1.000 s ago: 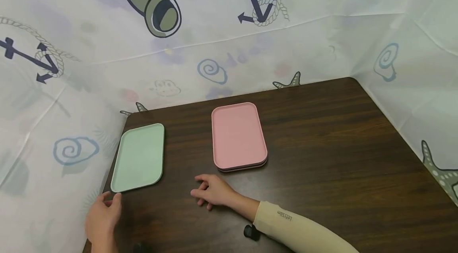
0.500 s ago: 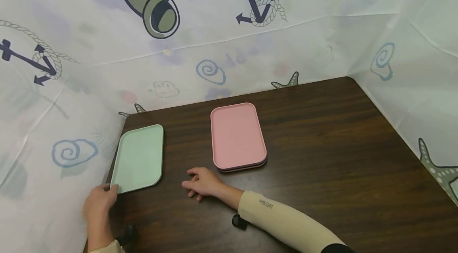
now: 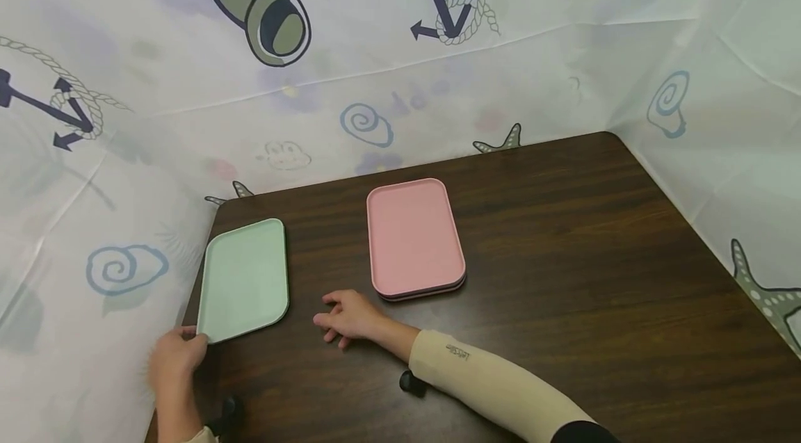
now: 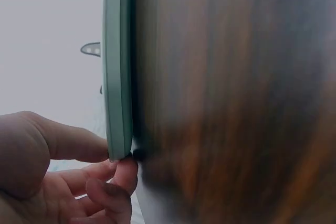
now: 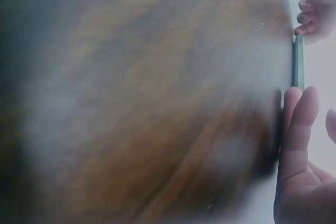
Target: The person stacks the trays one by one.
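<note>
A pale green tray [image 3: 245, 281] lies at the left side of the dark table. My left hand [image 3: 176, 359] pinches its near left corner; in the left wrist view the thumb [image 4: 79, 144] is on the upper side and a fingertip [image 4: 126, 174] comes in at the underside of the green tray [image 4: 118, 77]. My right hand [image 3: 349, 316] hovers over or rests on the table between the green tray and a stack of pink trays [image 3: 416, 238], holding nothing, its fingers loosely extended. In the right wrist view those fingers [image 5: 300, 129] point toward the green tray's edge [image 5: 298, 64].
The brown wood-grain table [image 3: 563, 255] extends far to the right of the pink stack. White printed cloth [image 3: 350, 81] hangs behind and along both sides, close to the green tray's left edge. Dark wrist-worn pieces [image 3: 413, 383] show below the right wrist.
My left hand has reached the green tray's near left corner and taken hold of it, and the tray has shifted very slightly. My right hand has moved left. The pink stack stays put.
</note>
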`<state>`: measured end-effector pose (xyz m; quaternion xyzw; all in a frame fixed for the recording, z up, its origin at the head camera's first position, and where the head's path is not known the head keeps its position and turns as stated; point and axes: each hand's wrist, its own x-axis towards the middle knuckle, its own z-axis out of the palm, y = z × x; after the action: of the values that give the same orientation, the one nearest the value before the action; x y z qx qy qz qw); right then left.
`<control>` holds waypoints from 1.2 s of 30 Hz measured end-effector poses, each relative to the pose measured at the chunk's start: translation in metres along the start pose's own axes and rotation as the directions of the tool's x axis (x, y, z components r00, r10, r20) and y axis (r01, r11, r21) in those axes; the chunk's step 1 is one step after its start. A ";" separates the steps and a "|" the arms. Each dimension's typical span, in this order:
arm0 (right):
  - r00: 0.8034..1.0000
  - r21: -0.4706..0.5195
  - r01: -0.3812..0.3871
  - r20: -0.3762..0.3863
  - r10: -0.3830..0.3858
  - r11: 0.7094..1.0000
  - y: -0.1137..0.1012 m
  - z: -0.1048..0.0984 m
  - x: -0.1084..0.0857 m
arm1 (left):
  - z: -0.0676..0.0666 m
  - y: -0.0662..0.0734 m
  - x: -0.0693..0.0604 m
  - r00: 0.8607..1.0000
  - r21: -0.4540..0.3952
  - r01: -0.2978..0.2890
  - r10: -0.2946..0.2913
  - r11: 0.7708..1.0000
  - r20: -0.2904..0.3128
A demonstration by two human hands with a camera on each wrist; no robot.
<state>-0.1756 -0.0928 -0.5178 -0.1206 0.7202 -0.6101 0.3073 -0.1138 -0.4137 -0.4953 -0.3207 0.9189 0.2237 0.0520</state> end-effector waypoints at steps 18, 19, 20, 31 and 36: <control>0.997 0.147 -0.043 -0.059 0.053 0.988 -0.012 0.027 0.031 | 0.015 0.026 -0.038 0.998 -0.177 -0.028 0.038 0.984 0.057; 0.997 0.152 -0.045 -0.058 0.054 0.987 -0.012 0.027 0.033 | 0.016 0.027 -0.039 0.998 -0.183 -0.024 0.033 0.983 0.049; 0.997 0.161 -0.047 -0.060 0.058 0.986 -0.012 0.028 0.034 | 0.018 0.028 -0.040 0.998 -0.194 -0.021 0.031 0.981 0.049; 0.992 0.207 -0.023 -0.119 0.048 0.978 -0.010 0.023 0.036 | 0.027 0.032 -0.050 0.993 -0.279 -0.068 0.093 0.958 0.079; 0.989 0.206 -0.019 -0.139 0.048 0.978 -0.009 0.023 0.039 | 0.031 0.029 -0.057 0.993 -0.350 -0.059 0.091 0.935 0.073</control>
<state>-0.1947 -0.1348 -0.5227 -0.0321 0.6758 -0.6827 0.2759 -0.0879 -0.3474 -0.4983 -0.2793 0.8734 0.3980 0.0266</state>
